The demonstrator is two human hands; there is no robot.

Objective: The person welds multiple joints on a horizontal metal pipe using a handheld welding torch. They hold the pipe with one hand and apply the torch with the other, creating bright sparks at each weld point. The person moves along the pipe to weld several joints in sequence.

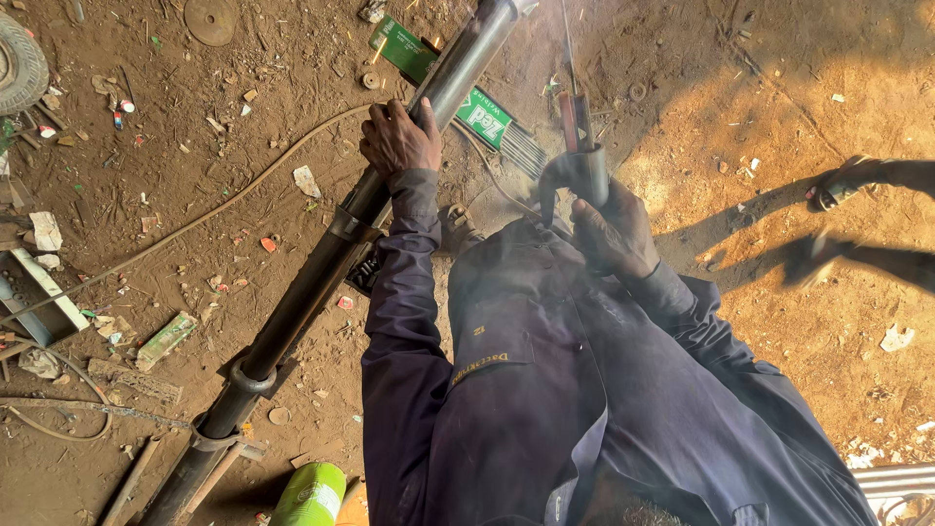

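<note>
A long dark steel pipe with welded rings runs from the lower left to the top middle over the dirt floor. My left hand grips it near its upper part. My right hand is closed on a welding electrode holder, with a thin rod pointing up toward the pipe's top end. Thin smoke drifts around the rod. A green box of welding rods lies under the pipe, with grey rods spilling out to the right.
A cable snakes across the dirt at left. A tyre sits at the top left and a metal disc near the top. A green bottle lies at the bottom. Another person's sandalled feet stand at right.
</note>
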